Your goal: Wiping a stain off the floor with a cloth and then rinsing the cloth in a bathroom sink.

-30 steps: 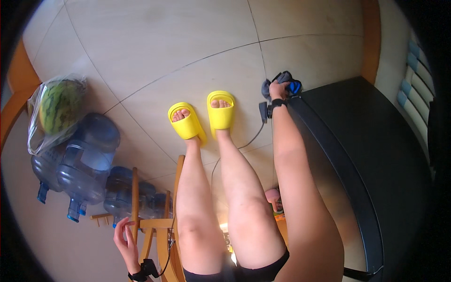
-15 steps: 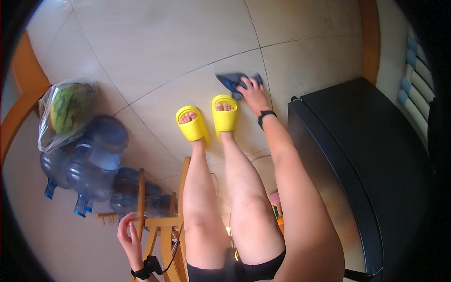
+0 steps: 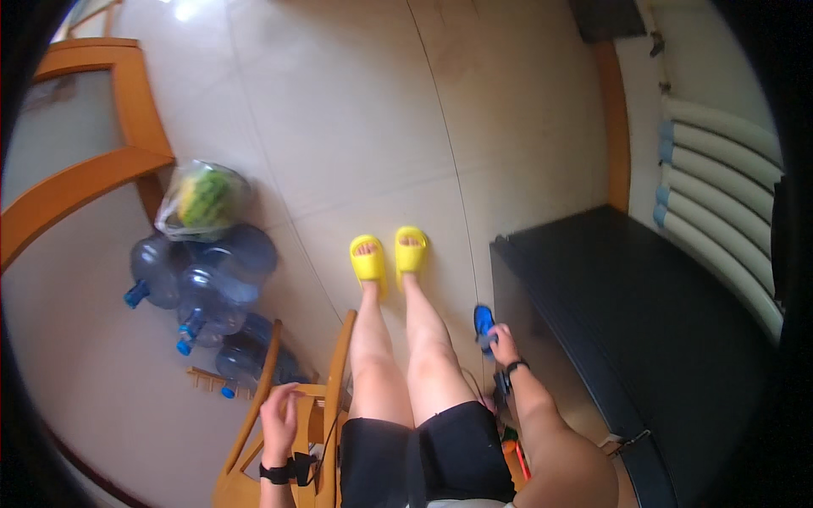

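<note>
My right hand (image 3: 505,345) is closed on a small blue and dark-grey thing (image 3: 484,325), shaped somewhat like a shoe. It hangs beside my right leg, near the front of a black cabinet (image 3: 644,288); its exact kind cannot be made out. My left hand (image 3: 279,415) is over a wooden chair (image 3: 347,343), its fingers loosely bent and apart, with nothing in them. A dark band and a small device are on each wrist. Both of my feet are on the floor in yellow slides (image 3: 368,267).
Several blue water jugs (image 3: 212,296) lie on the left, with a watermelon (image 3: 207,196) in a clear plastic bag on top. Beyond them stands an orange wooden frame (image 3: 135,102). White tubes with blue ends (image 3: 711,186) line the right wall. The floor is pale tile (image 3: 356,102).
My right hand has drawn the blue and dark-grey thing back from beyond my feet to beside my right knee. The whole view has shifted, taking in more floor ahead.
</note>
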### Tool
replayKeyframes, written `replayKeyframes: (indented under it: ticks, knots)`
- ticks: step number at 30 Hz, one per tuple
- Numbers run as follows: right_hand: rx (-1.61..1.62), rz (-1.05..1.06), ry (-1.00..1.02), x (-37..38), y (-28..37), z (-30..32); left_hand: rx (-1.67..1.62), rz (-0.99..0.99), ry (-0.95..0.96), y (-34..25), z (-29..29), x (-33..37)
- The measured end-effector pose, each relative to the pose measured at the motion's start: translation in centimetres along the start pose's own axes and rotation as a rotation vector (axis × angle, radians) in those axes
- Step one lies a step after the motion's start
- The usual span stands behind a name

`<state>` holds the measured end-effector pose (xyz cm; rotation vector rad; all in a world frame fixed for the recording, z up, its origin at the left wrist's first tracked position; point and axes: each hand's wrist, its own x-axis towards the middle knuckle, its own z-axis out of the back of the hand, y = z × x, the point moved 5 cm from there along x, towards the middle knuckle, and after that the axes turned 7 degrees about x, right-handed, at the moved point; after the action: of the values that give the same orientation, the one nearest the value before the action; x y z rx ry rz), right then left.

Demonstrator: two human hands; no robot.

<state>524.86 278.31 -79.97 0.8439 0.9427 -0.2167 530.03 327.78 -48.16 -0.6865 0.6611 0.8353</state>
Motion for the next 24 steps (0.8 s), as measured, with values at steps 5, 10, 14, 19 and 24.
replayKeyframes:
  ticks: [5, 10, 14, 19, 24]
  knots:
    - [0.063, 0.143, -0.035, -8.0, 7.4, 6.0, 0.085, -0.107, -0.023, -0.6, 1.4, -6.8]
    - [0.085, 0.296, -0.173, -13.2, 14.5, 10.9, -0.054, -0.15, -0.058, -4.6, 4.4, -13.0]
    - [0.145, 0.354, -0.301, -17.1, 17.7, 15.2, -0.101, -0.346, -0.08, -5.6, 5.4, -16.4]
    - [0.153, 0.426, -0.373, -23.7, 20.6, 19.4, -0.046, -0.524, -0.106, -8.4, 7.3, -20.2]
    - [0.212, 0.538, -0.384, -26.5, 22.2, 21.4, 0.038, -0.707, -0.224, -9.1, 7.5, -23.9]
